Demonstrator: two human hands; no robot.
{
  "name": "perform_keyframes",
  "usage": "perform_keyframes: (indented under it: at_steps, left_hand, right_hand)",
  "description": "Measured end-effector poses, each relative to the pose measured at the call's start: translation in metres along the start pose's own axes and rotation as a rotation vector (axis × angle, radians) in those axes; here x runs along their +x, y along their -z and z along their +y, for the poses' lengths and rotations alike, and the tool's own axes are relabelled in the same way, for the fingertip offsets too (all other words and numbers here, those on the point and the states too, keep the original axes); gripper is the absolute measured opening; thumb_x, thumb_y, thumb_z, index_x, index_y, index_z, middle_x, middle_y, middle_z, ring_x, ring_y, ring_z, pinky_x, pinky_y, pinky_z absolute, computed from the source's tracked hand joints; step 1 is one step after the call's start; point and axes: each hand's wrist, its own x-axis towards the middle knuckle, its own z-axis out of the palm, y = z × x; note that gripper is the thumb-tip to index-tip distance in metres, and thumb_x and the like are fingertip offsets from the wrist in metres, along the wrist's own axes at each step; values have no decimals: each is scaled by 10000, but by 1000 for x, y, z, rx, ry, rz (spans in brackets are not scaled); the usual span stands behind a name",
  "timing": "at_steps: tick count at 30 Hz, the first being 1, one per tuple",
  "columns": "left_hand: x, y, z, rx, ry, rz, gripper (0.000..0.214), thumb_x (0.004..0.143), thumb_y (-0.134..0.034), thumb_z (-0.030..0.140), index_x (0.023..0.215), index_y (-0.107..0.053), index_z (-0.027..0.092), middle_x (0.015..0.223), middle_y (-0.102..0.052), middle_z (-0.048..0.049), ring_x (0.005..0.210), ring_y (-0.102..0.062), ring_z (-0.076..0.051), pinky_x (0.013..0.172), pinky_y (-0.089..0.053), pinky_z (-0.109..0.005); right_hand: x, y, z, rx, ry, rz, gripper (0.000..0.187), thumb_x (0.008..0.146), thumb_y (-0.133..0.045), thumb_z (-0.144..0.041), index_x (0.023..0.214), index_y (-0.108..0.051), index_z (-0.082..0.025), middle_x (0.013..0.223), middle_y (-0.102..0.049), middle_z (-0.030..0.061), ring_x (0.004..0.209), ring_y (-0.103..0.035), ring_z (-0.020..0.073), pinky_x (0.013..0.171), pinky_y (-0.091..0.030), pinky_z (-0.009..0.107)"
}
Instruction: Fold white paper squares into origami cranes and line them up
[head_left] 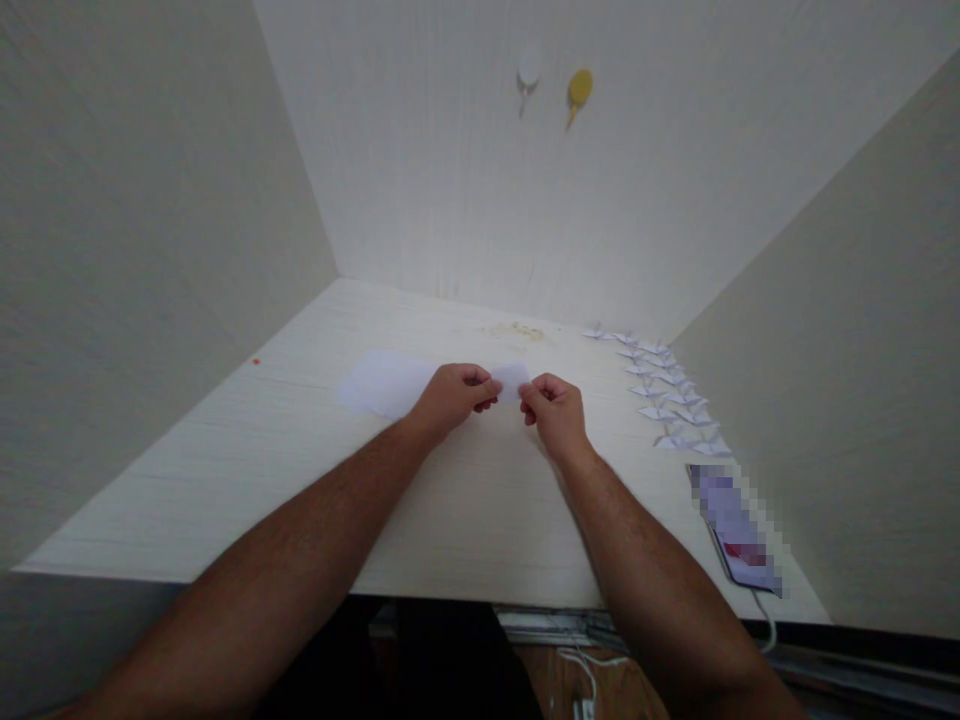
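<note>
A small white piece of paper (511, 380) is held up between both hands over the middle of the desk. My left hand (461, 393) pinches its left edge between thumb and fingers. On the opposite edge, my right hand (555, 405) grips it the same way. Flat on the desk beside my left hand lies white paper (382, 382), partly covered by that hand and wrist. Several folded white paper cranes (660, 385) stand in rows on the right, beyond my right hand.
Walls enclose the pale desk (480, 520) at the back and both sides. A phone (739, 530), its screen blurred, lies near the right front with a white cable (769, 625) running off the edge. White (529, 70) and yellow (580, 87) round hooks are on the back wall.
</note>
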Motion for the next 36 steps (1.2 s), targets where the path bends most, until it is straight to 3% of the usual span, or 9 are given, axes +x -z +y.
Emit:
perform_keyframes:
  at_steps: [10, 14, 18, 25, 29, 33, 36]
  left_hand:
    - [-2, -3, -3, 48, 29, -147, 226, 701, -724, 334, 625, -626, 146, 616, -667, -43, 545, -567, -113, 550, -423, -247]
    - [1, -1, -4, -42, -30, -67, 230, 696, -735, 364, 743, -676, 146, 661, -664, -28, 580, -578, -121, 572, -449, -255]
    - [3, -1, -5, -78, -23, 25, 249, 696, -729, 369, 633, -638, 146, 585, -608, -11, 538, -536, -107, 544, -433, -249]
    - [2, -3, -6, -193, 9, 33, 250, 663, -762, 368, 697, -653, 145, 623, -623, -14, 563, -552, -108, 583, -459, -263]
    - [3, -5, -8, -215, 3, 99, 253, 659, -752, 370, 676, -634, 147, 598, -600, -7, 561, -544, -110, 592, -454, -267]
    - [3, -3, -6, -92, -55, 139, 226, 689, -713, 361, 658, -627, 154, 588, -584, 8, 560, -521, -107, 576, -420, -251]
    - [1, -3, -3, 125, -91, 34, 228, 706, -692, 366, 640, -644, 153, 564, -571, 16, 536, -482, -98, 532, -367, -232]
  right_hand:
    - [1, 0, 3, 31, 3, 6, 250, 724, -657, -371, 589, -536, -199, 489, -558, -37, 396, -441, 83, 409, -324, 221]
    - [0, 0, 4, 7, -29, -89, 253, 719, -662, -383, 599, -537, -200, 487, -562, -36, 389, -437, 83, 396, -302, 218]
    - [-1, -1, 6, -32, -9, -131, 262, 729, -661, -382, 591, -533, -199, 485, -557, -39, 397, -434, 81, 407, -312, 217]
    - [0, -1, 8, -23, 28, -56, 260, 749, -653, -389, 606, -543, -201, 506, -563, -37, 412, -443, 86, 417, -325, 220]
    - [0, -2, 7, 10, 22, -47, 258, 747, -652, -396, 616, -545, -201, 512, -567, -36, 417, -447, 87, 423, -332, 222]
    - [0, -5, 8, -11, -40, -119, 240, 731, -654, -376, 611, -546, -198, 523, -576, -32, 433, -463, 91, 436, -338, 224]
    - [0, -6, 9, -63, 1, -80, 185, 710, -672, -359, 661, -608, -193, 558, -577, -38, 483, -466, 94, 476, -362, 228]
